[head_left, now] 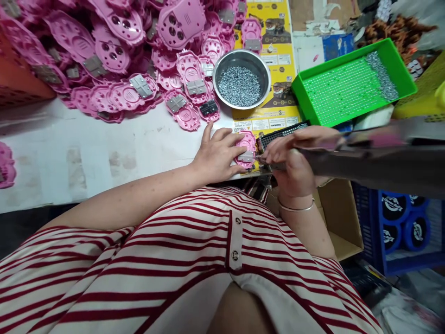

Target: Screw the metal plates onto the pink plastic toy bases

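Observation:
My left hand [218,155] lies on the table with its fingers spread. Its fingertips and thumb hold the edge of a small pink plastic shell [246,147] that has a grey metal plate on its lower part. To the right of that shell, my right hand [295,160] is closed around a tool that looks like a screwdriver, its thin tip pointing left at the shell. Motion blur smears a long dark shape from this hand to the right edge, so the tool's body is unclear. Beside the shell, a black perforated tray [285,133] is partly covered by my right hand.
A steel bowl [222,99] of small screws stands beyond my hands. A large heap of pink shells [114,55] fills the back left. At right are a green tray [333,121] with more screws, an open cardboard box [342,218] and a blue crate [370,232].

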